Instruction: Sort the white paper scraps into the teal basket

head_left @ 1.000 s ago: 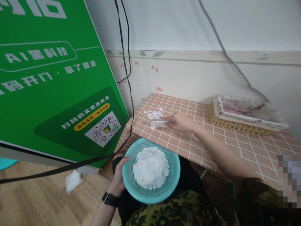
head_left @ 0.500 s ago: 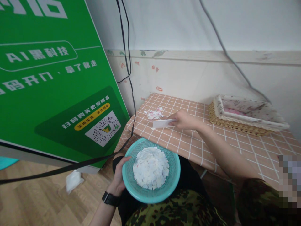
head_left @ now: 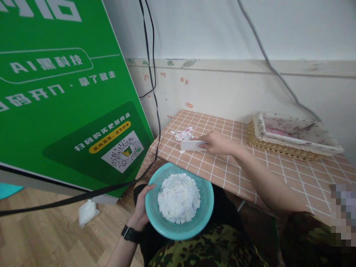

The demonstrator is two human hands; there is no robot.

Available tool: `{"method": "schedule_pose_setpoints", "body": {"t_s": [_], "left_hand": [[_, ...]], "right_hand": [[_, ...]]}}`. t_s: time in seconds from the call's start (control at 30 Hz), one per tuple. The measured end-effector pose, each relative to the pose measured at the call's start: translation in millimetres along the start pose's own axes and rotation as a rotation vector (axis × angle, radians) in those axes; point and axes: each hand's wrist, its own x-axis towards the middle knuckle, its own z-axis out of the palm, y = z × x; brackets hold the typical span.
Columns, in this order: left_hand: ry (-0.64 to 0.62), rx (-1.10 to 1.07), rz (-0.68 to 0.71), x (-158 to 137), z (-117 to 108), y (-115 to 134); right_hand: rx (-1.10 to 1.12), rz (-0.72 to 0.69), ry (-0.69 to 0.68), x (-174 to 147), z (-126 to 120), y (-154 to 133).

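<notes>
My left hand [head_left: 144,207] grips the left rim of a turquoise plastic colander [head_left: 208,215], which rests on my lap just below the table edge. A mound of small white paper scraps [head_left: 179,198] lies in it. Pinched in my right hand [head_left: 218,142] is a flat white scraper [head_left: 191,145], its long edge down at the tabletop. Just beyond the scraper, a small pile of white and pink paper scraps [head_left: 183,134] lies on the table. One loose scrap shows by the scraper's near left corner.
A brown checked cloth covers the table [head_left: 222,167]. At its back right stands a woven basket [head_left: 278,146] with a floral lining. A tall green cabinet [head_left: 69,129] is on the left. A black strap [head_left: 111,188] crosses before it. A white plastic bag [head_left: 87,212] lies on the floor.
</notes>
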Motion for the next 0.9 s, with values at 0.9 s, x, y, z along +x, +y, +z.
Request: {"method": "schedule_pose_setpoints", "body": {"t_s": [0.9], "left_hand": [[-0.059,0.027,-0.001,1,-1,0]], "right_hand": [[-0.219,0.123,-0.061,-10,-25,10]]}}
